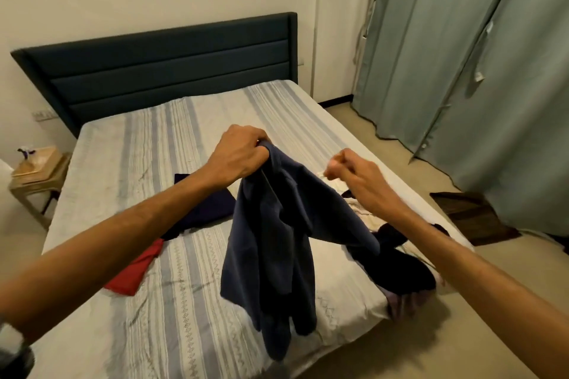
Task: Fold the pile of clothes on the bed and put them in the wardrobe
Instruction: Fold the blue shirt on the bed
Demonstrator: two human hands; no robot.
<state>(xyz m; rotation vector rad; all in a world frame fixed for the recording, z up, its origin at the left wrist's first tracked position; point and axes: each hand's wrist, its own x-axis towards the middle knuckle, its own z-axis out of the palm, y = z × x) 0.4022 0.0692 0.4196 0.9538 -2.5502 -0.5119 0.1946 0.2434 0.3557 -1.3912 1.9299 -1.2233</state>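
Note:
A dark blue garment (271,243) hangs above the bed (147,144), bunched and drooping toward the mattress. My left hand (238,152) grips its top edge. My right hand (354,177) is just to the right with fingers curled, blurred, and apart from the blue cloth; it holds nothing that I can see. A pile of dark and white clothes (397,264) lies on the bed's right edge under my right forearm. A dark navy folded piece (209,206) and a red piece (135,274) lie on the striped sheet to the left.
A dark headboard (160,71) stands at the far end. A small bedside table (37,175) is at the left. Pale green curtains (462,55) hang on the right, with a dark mat (471,215) on the floor beside the bed.

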